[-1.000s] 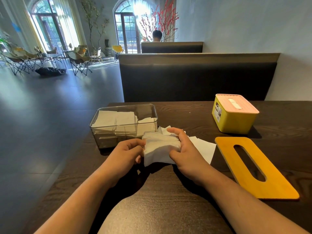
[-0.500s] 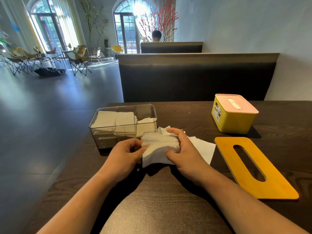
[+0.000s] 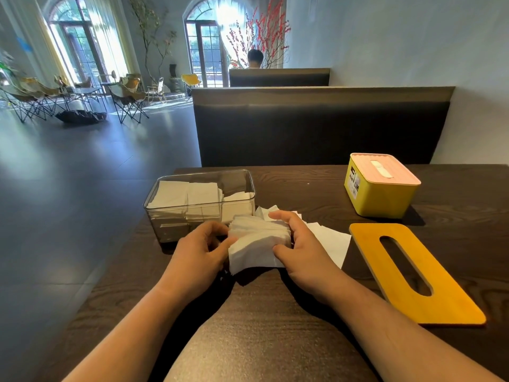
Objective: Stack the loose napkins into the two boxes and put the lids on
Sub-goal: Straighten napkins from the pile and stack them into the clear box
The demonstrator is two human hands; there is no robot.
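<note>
A stack of white napkins (image 3: 254,239) sits between my hands just above the dark table (image 3: 261,326). My left hand (image 3: 199,250) grips its left edge, and my right hand (image 3: 300,250) curls round its right side with thumb in front. Behind it stands a clear plastic box (image 3: 176,227) holding two piles of napkins, lidless. More loose napkins (image 3: 329,241) lie flat under and right of my right hand. A yellow box (image 3: 381,193) with a pink slotted lid (image 3: 399,170) on it stands at the far right. A yellow slotted lid (image 3: 446,299) lies flat on the table.
The table's left edge drops to the grey floor beside the clear box. A dark padded bench back (image 3: 316,130) runs along the table's far side, and a wall lies to the right. A person sits far behind, in another booth.
Both hands and the napkin stack stay almost in place; the stack has been squared slightly between the palms. Nothing else has moved.
</note>
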